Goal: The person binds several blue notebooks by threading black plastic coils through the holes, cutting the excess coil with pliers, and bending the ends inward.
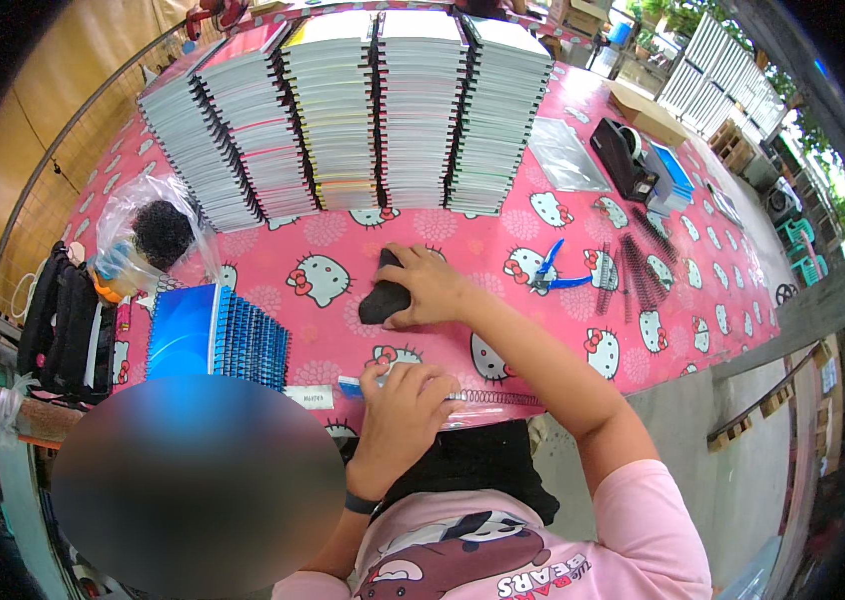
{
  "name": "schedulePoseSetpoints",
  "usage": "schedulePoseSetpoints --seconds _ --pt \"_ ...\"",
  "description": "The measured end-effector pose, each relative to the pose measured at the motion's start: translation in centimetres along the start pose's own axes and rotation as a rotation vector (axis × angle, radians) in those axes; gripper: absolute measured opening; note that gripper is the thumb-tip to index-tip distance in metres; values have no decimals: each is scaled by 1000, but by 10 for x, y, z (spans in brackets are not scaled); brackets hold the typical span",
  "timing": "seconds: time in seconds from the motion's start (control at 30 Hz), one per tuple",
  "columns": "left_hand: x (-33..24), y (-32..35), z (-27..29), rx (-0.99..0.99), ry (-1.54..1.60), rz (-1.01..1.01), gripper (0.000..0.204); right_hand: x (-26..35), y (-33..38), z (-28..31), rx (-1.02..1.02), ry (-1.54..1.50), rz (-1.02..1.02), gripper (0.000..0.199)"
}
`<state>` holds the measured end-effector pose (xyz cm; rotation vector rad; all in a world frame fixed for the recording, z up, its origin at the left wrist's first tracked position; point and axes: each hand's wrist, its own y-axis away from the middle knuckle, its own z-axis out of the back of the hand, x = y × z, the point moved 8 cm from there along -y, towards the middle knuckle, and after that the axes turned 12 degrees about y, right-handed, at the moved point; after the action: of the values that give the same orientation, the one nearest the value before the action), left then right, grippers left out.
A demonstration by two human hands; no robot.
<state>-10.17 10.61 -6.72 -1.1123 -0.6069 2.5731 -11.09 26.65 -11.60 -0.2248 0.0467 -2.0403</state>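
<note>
My right hand (pixel 430 287) reaches forward over the pink patterned tablecloth (pixel 293 240) and grips a black soft object (pixel 384 297). My left hand (pixel 402 405) rests near the table's front edge, pressing on a small item beside a long spiral binding wire (pixel 488 398); its fingers are curled over the item, which is mostly hidden. A small blue-and-white piece (pixel 349 386) lies just left of that hand.
Tall stacks of spiral notebooks (pixel 363 110) fill the far side. A blue notebook pile (pixel 213 335) lies front left, with a plastic bag (pixel 148 235) behind it. Blue-handled pliers (pixel 548 272), black binding coils (pixel 638 270) and a black tape dispenser (pixel 623 155) lie right.
</note>
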Motion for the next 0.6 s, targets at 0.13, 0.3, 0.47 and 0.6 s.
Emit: schedulePoseSetpoints --seconds 0.13,0.3,0.47,0.6 --pt "8 3 -3 26 -8 48 32 1 34 21 -25 -89 -52 57" --pt "26 9 27 -67 4 57 28 -19 117 32 21 -1069 -238 66" --pt "29 9 21 -35 17 47 24 21 143 33 120 -1040 -109 72" --pt "28 6 21 -63 47 33 25 4 148 32 -50 -967 -181 64"
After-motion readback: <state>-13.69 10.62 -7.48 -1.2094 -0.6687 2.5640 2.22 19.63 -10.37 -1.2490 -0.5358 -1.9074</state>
